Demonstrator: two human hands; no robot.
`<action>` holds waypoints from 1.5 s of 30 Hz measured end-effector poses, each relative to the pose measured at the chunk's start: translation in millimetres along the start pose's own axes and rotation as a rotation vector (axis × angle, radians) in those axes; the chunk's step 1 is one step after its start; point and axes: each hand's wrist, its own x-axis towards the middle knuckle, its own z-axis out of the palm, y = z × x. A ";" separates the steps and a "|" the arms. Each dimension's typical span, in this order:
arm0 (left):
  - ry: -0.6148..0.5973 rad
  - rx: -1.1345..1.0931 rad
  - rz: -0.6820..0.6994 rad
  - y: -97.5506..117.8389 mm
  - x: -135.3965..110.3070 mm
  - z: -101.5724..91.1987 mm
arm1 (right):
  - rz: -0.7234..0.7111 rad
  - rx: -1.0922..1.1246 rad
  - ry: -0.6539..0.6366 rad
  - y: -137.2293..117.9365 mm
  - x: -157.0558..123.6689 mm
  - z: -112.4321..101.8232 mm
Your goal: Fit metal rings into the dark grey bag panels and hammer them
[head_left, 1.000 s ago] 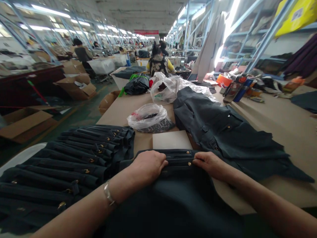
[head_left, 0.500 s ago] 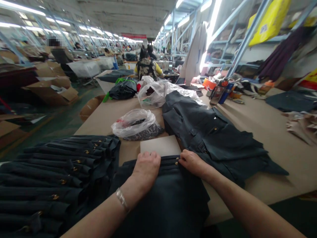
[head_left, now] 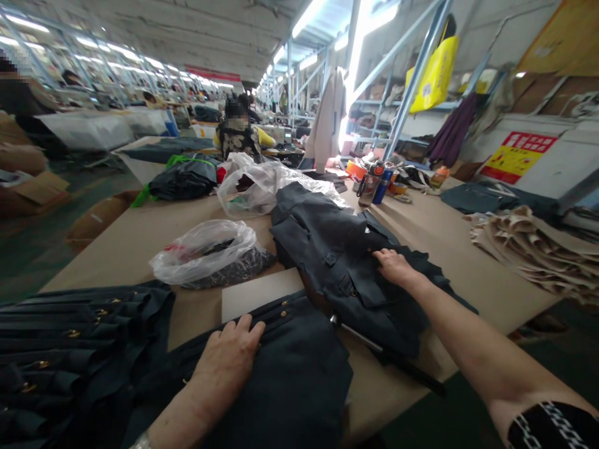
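Zipped dark-cloth row (head_left: 56,349) looks done, dark-cloth pile (head_left: 318,246) pending; left grip (head_left: 228,355) rests spread on dark-cloth panel (head_left: 299,362), right grip (head_left: 397,269) unclear

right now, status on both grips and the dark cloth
Left grip on dark zippered panel; right grip touching dark cloth pile; slim rod lying between panel and pile.

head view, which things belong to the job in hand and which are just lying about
Likely the job:
zippered dark piece under the left hand
dark fabric at the right hand
dark zippered stack

Probably just lying about:
orange-topped bottle
blue bottle
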 end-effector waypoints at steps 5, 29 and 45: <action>-0.013 0.044 -0.025 4.1 -0.5 2.2 | -0.038 -0.048 0.045 17.2 -4.8 15.6; -0.028 0.051 -0.052 7.6 -8.3 2.6 | -0.043 0.090 -0.115 57.9 -38.7 14.1; 0.411 -0.439 0.044 -4.5 -39.1 -45.7 | -0.139 -0.026 -0.107 52.1 -35.6 -61.4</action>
